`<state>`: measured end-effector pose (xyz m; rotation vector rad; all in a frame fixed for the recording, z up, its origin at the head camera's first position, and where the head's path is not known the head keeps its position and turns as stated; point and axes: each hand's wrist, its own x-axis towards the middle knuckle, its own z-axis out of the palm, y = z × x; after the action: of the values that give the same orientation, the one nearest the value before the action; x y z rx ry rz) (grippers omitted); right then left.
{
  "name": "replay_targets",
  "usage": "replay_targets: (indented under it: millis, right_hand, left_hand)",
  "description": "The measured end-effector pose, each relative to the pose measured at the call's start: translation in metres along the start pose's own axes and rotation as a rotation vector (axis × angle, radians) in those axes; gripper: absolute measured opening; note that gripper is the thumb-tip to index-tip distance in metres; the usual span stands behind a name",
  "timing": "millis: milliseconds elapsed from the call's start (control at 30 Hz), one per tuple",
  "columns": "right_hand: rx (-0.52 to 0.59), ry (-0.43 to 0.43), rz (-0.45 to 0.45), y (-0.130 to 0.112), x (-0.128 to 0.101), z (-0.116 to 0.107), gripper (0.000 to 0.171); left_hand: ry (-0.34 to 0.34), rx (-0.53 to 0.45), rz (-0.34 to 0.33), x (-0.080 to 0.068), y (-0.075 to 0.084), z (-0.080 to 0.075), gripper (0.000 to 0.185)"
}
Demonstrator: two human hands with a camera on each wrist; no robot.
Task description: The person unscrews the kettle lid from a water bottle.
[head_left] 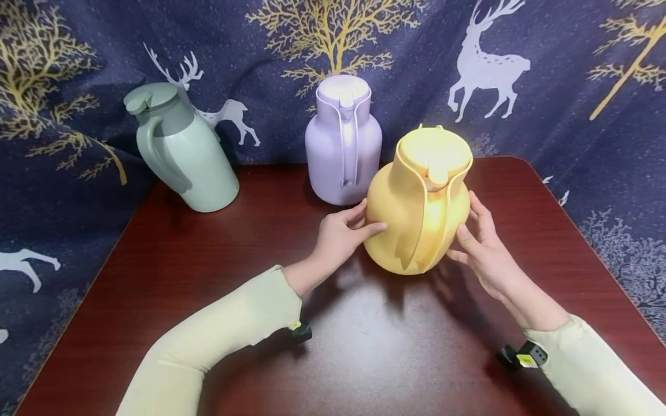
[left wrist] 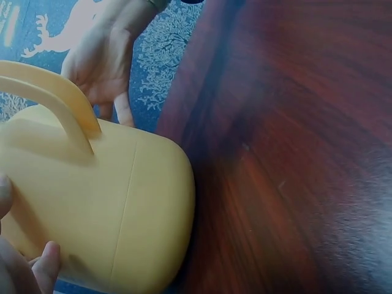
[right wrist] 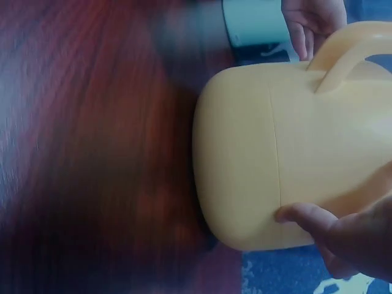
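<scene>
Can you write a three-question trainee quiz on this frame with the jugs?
1. True or false: both hands touch the yellow jug.
2. How many jugs stand on the table?
3. Which jug stands farthest to the person's left: A) the green jug, B) the lilac jug, C) the yellow jug?

Key:
1. True: the left hand presses one side and the right hand the other.
2. Three.
3. A.
</scene>
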<state>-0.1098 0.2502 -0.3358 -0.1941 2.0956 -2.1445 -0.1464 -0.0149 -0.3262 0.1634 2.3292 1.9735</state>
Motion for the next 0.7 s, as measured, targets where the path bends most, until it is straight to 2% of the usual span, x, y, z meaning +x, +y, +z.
replay_targets:
  millis: [167, 400, 700]
  right_hand:
    - [-0.022, -0.002, -0.013, 0.001, -0.004, 0.015, 0.069]
    - [-0.062, 0.022, -0.049, -0.002, -0.012, 0.029, 0.069]
    - [-0.107, 0.023, -0.039, -0.004, -0.013, 0.043, 0.069]
  left_hand:
    - [0.009, -0.016, 0.01, -0.011, -0.004, -0.011, 0.065]
    - [0.004, -0.017, 0.055, -0.017, -0.005, -0.02, 0.063]
    - [0.045, 0.077, 0.092, -0.028, -0.007, -0.033, 0.061]
